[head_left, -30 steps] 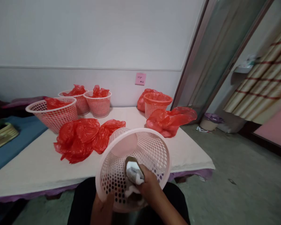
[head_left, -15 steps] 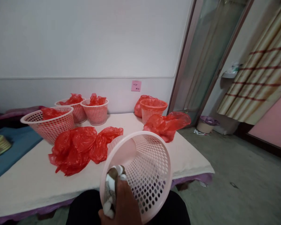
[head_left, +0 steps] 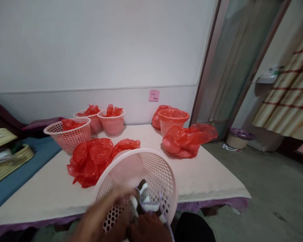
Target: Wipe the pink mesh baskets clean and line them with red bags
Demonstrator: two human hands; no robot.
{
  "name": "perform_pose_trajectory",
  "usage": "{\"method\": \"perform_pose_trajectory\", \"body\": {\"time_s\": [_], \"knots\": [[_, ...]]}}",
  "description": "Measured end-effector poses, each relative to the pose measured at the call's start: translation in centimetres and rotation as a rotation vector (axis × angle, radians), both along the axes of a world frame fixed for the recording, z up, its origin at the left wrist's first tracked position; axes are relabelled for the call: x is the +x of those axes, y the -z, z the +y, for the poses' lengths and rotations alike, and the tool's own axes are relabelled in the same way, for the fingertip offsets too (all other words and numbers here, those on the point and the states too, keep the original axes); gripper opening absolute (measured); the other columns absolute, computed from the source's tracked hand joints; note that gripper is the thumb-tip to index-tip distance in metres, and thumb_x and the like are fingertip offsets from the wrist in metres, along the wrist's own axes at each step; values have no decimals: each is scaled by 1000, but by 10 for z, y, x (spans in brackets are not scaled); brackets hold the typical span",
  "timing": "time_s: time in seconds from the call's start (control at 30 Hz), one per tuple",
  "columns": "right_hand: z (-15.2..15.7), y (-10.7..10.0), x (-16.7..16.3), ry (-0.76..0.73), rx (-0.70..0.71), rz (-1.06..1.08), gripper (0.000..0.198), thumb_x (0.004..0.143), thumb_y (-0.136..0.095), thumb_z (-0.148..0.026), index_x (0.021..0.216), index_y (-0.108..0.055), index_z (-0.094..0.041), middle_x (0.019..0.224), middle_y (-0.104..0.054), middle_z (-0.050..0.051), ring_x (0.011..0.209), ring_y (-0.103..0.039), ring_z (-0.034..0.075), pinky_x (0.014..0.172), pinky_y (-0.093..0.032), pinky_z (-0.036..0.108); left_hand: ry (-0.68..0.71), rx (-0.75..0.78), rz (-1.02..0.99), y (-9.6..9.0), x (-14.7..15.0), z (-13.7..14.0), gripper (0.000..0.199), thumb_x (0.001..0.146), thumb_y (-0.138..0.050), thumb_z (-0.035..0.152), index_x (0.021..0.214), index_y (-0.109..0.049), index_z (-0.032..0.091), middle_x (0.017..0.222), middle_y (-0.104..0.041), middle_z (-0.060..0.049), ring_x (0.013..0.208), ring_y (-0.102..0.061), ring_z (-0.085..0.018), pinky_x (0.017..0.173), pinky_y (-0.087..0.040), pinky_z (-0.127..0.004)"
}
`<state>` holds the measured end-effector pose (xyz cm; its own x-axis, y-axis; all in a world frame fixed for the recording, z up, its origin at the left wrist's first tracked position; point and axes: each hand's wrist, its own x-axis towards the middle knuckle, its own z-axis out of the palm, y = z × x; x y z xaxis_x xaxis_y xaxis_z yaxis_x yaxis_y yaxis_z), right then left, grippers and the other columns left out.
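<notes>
Right now a pale pink mesh basket (head_left: pixel 158 166) is tipped towards the wearer at the near edge of a bed-like surface covered with white cloth (head_left: pixel 212 174), its mouth facing up and back, and both hands reach in over its near side. A striped cloth piece (head_left: pixel 144 196) in brown, white and grey, edged with purple, lies inside the basket. The right hand (head_left: pixel 151 228) is low in the mouth, fingers curled closed around the near end of that piece. The left hand (head_left: pixel 101 213) comes in from the left with its index finger stretched towards the cloth, but it is badly blurred, so I cannot tell how far its other fingers are bent or whether they have hold of anything. Just beyond the basket, to the left, sits a crumpled red bag heap (head_left: pixel 92 161). Behind that, three pink baskets (head_left: pixel 112 126) stand close together, red plastic showing in their tops. To the right, a red-lined basket (head_left: pixel 166 129) stands near the wall, with a filled red bag (head_left: pixel 181 144) in front of it. A pink note (head_left: pixel 154 95) is stuck on the wall above, and a bin (head_left: pixel 236 142) with a purple liner stands on the floor to the right.
</notes>
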<state>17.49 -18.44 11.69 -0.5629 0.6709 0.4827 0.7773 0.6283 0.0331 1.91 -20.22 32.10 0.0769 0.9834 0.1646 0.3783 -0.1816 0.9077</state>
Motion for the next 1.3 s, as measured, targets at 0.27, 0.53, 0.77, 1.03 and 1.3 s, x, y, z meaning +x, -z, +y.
{"method": "perform_pose_trajectory", "body": {"time_s": [0.27, 0.53, 0.77, 1.03, 1.3], "knots": [[-1, 0, 20, -34, 33, -33, 2, 81, -63, -26, 83, -62, -25, 66, -63, 2, 62, -63, 23, 56, -50, 33, 169, 561, 847, -33, 39, 102, 30, 92, -46, 39, 105, -62, 18, 102, -62, -11, 94, -58, -25, 80, -48, -38], [12, -24, 62, 27, -242, -68, 17, 79, -65, -24, 95, -65, -28, 87, -67, 6, 78, -63, 24, 67, -47, 34, 134, 416, 401, -17, 13, 111, 26, 91, -48, 39, 79, -61, 20, 74, -57, -1, 70, -54, -16, 66, -41, -27], [29, -76, 96, 9, -751, 817, 24, 78, -64, -26, 101, -67, -26, 98, -70, 3, 93, -63, 23, 85, -46, 37, -61, 223, -94, 31, 10, 75, 22, 85, -61, 40, 92, -67, 20, 84, -66, 1, 79, -59, -15, 72, -45, -24], [54, -100, 53, -9, -938, 2303, 46, 66, -74, -26, 108, -58, -18, 81, -73, 1, 73, -69, 21, 74, -54, 36, -425, 172, -435, 75, 24, 36, 29, 78, -68, 44, 91, -63, 19, 71, -62, 4, 65, -55, -11, 62, -46, -19], [43, -153, -25, -262, -742, 2137, 58, 70, -63, -15, 125, -49, -26, 88, -67, -3, 74, -64, 15, 72, -53, 30, -561, 193, -624, 105, 34, 14, 32, 74, -68, 49, 84, -64, 19, 72, -68, 1, 63, -60, -13, 60, -50, -21]]}}
